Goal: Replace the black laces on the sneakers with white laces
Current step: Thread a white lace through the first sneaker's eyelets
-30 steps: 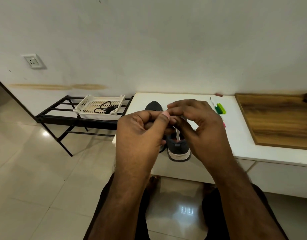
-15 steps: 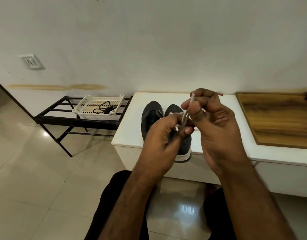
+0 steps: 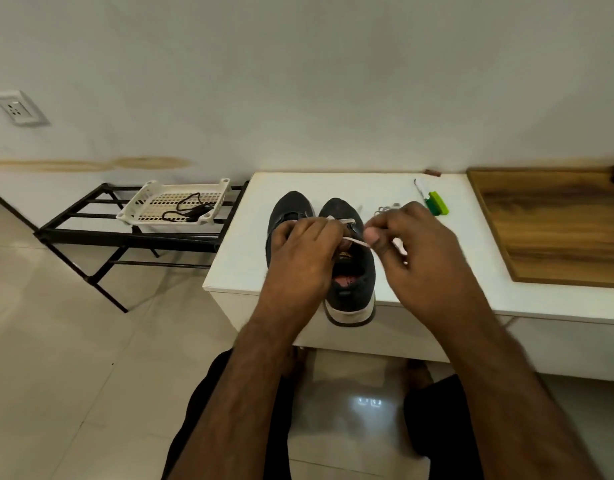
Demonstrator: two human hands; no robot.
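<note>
From my head camera: two black sneakers (image 3: 350,271) stand on a white bench (image 3: 437,299), heels at its near edge. My left hand (image 3: 305,258) and right hand (image 3: 412,251) each pinch a white lace (image 3: 355,241) stretched between them over the right sneaker. Open floor (image 3: 73,358) lies left.

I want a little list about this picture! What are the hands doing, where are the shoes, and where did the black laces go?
shoes: two dark sneakers side by side on the white bench, toes toward the wall
white lace: stretched between both hands over the right-side sneaker
left hand: pinches one end of the lace
right hand: pinches the lace further along
black laces: lying in the white basket on the black rack
also on bench: green marker, wooden board
</note>
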